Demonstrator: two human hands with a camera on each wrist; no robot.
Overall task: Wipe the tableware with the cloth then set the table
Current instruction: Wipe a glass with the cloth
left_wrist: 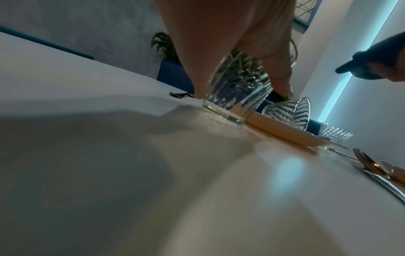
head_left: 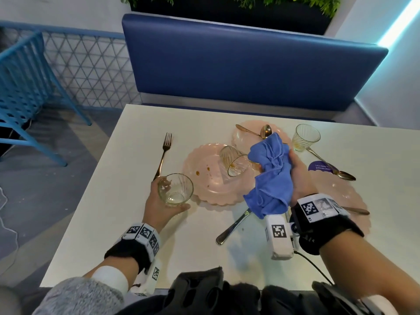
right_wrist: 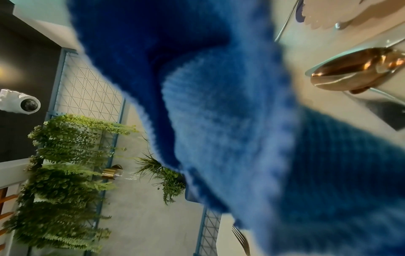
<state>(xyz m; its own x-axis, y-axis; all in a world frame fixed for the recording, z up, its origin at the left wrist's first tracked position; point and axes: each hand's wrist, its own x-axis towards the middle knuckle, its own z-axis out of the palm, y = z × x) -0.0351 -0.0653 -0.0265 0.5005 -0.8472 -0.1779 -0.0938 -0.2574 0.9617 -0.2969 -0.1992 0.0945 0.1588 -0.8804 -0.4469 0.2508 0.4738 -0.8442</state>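
The person's left hand (head_left: pixel 162 206) is wrapped around a ribbed drinking glass (head_left: pixel 175 189) that stands upright on the white table (head_left: pixel 113 201), fingers on its far side and thumb along the near side. From the left wrist camera the base of that glass (left_wrist: pixel 232 97) sits flat on the tabletop, just beside the scalloped edge of a pink plate (head_left: pixel 211 178). A gold-handled fork (head_left: pixel 164 153) lies just beyond the hand, its handle end hidden behind the fingers and the glass.

The right hand (head_left: pixel 300 176) is raised above the table and clutches a bunched blue microfibre cloth (head_left: pixel 271 176); the cloth spills out to the left of the palm and hangs down over the near rim of the pink plate. The right wrist camera is almost filled by the cloth (right_wrist: pixel 219 121).

On the pink plate a second glass (head_left: pixel 234 160) lies tipped on its side, mouth toward the cloth, with a few brown spots on the plate beside it. Behind it a second pink plate (head_left: pixel 243 137) carries a gold spoon (head_left: pixel 254 131). A third glass (head_left: pixel 305 137) stands upright at the far right, with another spoon (head_left: pixel 331 165) running from it across a purple sticker (head_left: pixel 318 167). A silver utensil handle (head_left: pixel 234 226) pokes out from under the hanging cloth, and a third pink plate (head_left: pixel 345 189) lies under the right wrist.
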